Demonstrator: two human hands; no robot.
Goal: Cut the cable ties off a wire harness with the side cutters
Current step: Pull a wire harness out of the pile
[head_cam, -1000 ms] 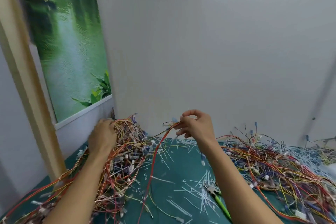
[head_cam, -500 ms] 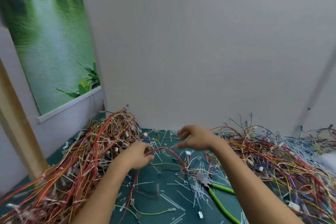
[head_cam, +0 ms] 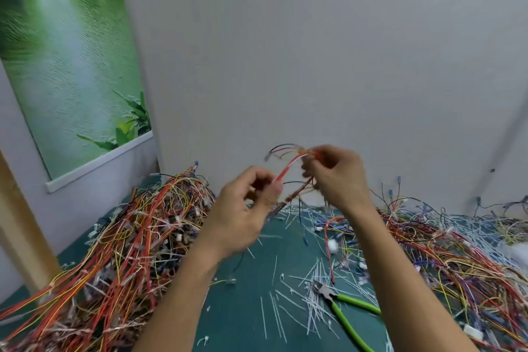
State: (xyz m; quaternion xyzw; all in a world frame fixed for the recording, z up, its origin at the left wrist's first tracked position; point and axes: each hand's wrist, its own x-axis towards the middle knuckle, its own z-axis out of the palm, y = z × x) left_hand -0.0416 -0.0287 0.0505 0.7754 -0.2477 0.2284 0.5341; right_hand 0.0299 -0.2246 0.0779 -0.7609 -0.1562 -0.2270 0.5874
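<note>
Both hands are raised above the green table [head_cam: 243, 311] with a thin wire harness [head_cam: 288, 168] stretched between them. My left hand [head_cam: 245, 208] pinches its red wire near the lower end. Higher and to the right, my right hand [head_cam: 337, 177] grips the harness's upper part, where loose black, yellow and red strands fan out. The side cutters [head_cam: 340, 301], with green handles, lie untouched on the table below my right forearm, among cut white cable ties [head_cam: 311, 306]. Motion blur hides any tie on the held harness.
A big heap of tied red, orange and yellow harnesses [head_cam: 128, 251] fills the table's left side. Another tangle of mixed-colour wires [head_cam: 445, 254] covers the right. A grey wall [head_cam: 314, 66] stands right behind, and a green landscape poster [head_cam: 65, 60] hangs at left.
My left hand left the left heap and came to the middle, taking hold of the harness. Both hands then lifted the harness up off the table.
</note>
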